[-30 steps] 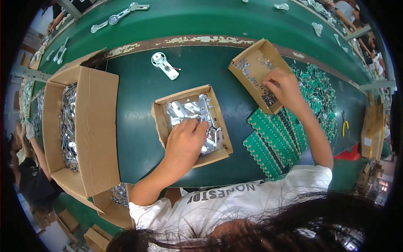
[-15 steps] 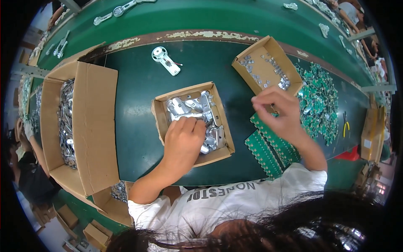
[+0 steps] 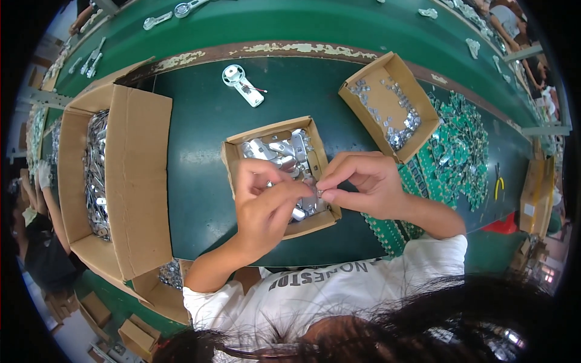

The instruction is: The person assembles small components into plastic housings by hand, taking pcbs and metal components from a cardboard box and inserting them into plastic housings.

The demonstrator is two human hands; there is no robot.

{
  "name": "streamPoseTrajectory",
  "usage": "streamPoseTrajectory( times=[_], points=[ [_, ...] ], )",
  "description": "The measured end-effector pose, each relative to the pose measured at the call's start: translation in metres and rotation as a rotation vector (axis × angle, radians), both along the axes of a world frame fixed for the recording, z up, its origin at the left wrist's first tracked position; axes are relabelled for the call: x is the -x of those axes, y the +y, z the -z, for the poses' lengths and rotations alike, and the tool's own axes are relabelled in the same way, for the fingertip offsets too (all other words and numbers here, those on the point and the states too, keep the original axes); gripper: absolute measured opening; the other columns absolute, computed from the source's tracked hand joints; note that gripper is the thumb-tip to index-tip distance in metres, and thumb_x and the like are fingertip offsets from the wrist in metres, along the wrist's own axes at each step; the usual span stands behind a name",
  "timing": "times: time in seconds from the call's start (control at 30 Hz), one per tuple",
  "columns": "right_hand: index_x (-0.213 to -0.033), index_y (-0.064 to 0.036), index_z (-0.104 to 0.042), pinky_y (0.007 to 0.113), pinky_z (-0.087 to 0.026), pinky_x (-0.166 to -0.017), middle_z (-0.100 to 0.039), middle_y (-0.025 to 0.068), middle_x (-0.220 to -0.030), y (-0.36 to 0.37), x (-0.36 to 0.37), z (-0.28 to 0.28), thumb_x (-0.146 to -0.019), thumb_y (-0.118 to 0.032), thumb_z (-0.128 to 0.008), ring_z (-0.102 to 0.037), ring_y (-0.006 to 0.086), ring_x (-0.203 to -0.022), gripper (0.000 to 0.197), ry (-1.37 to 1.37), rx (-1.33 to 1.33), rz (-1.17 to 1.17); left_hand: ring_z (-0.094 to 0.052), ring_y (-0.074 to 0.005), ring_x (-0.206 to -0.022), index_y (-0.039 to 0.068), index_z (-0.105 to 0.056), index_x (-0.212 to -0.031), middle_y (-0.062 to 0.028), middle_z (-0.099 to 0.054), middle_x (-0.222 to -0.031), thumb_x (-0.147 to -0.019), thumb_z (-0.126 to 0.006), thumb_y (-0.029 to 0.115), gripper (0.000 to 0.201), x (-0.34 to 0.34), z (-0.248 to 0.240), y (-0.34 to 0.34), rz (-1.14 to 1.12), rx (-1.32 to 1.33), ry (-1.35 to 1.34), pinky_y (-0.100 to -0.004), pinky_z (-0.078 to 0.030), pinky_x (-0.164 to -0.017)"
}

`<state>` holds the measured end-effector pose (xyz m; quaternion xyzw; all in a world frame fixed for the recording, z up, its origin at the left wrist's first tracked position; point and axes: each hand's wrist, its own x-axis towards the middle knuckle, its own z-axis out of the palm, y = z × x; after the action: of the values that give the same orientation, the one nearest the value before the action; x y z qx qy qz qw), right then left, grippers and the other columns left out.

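Note:
My left hand and my right hand meet fingertip to fingertip above a shallow cardboard box of shiny metal covers. Between the right thumb and forefinger is a tiny metal piece. The left hand is closed in a pinch right beside that piece; what it grips, if anything, is hidden by the fingers and blends with the shiny parts behind. Back right of my right hand stands a second open cardboard box with small silvery metal pieces scattered in it.
A tall cardboard carton of long metal parts stands left. A white round-headed device part lies behind. At right are green circuit boards in a heap and yellow-handled pliers. A green conveyor belt runs along the back.
My right hand has come left from the small-parts box to meet my left hand. My left hand has lifted out of the metal covers. Parts on the belt have shifted right.

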<state>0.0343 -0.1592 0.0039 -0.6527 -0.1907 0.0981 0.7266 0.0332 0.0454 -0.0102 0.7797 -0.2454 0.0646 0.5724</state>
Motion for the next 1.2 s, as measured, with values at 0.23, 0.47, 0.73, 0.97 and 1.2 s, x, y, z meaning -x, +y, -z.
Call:
streamPoseTrajectory(
  times=[0.23,0.47,0.73,0.97,1.2],
  points=[
    [-0.093,0.0001,-0.068,0.024,-0.045,-0.06,-0.063,0.0066,-0.082,0.004,-0.004,0.0,-0.08,0.0,-0.068,-0.059,0.0109,-0.07,0.013,-0.156,0.203,0.069,-0.062,-0.0118,-0.085,-0.005,-0.06,-0.098,-0.0109,-0.06,-0.099,-0.084,-0.054,-0.011,0.016,-0.002,0.001,0.0,0.207,0.403,0.516,-0.0232,-0.054,-0.073],
    [-0.088,0.0007,-0.065,0.027,-0.046,-0.06,-0.061,0.0074,-0.084,0.008,-0.002,-0.003,-0.075,0.003,-0.068,-0.059,0.0144,-0.069,0.013,-0.292,0.345,0.239,-0.063,-0.0109,-0.083,-0.005,-0.057,-0.103,-0.007,-0.063,-0.088,-0.084,-0.061,-0.008,0.02,-0.001,-0.007,-0.009,0.035,0.448,0.6,-0.0196,-0.053,-0.07],
    [-0.084,-0.003,-0.066,0.03,-0.045,-0.059,-0.06,0.0082,-0.087,0.005,-0.008,0.002,-0.067,0.001,-0.073,-0.056,0.0209,-0.074,0.018,-0.82,0.508,0.163,-0.062,-0.0124,-0.093,-0.005,-0.057,-0.115,-0.0116,-0.065,-0.104,-0.088,-0.06,-0.002,0.028,-0.008,0.002,-0.003,0.211,0.562,0.79,-0.0249,-0.052,-0.08],
    [-0.077,-0.0061,-0.07,0.027,-0.043,-0.071,-0.051,0.0069,-0.094,-0.002,-0.009,0.0,-0.069,0.002,-0.075,-0.052,0.0173,-0.084,0.013,-0.395,0.351,0.025,-0.061,-0.0131,-0.096,-0.005,-0.057,-0.115,-0.0114,-0.064,-0.108,-0.087,-0.06,-0.004,0.028,-0.009,0.006,0.0,0.314,0.612,0.855,-0.0261,-0.051,-0.083],
    [-0.085,-0.0039,-0.069,0.027,-0.045,-0.073,-0.048,0.0066,-0.095,-0.001,-0.006,-0.006,-0.071,0.004,-0.073,-0.052,0.0155,-0.085,0.016,-0.124,0.273,-0.02,-0.06,-0.0126,-0.098,-0.004,-0.054,-0.111,-0.0092,-0.061,-0.102,-0.084,-0.061,-0.008,0.028,-0.006,0.006,-0.002,0.321,0.614,0.798,-0.0257,-0.051,-0.085]
  ],
)
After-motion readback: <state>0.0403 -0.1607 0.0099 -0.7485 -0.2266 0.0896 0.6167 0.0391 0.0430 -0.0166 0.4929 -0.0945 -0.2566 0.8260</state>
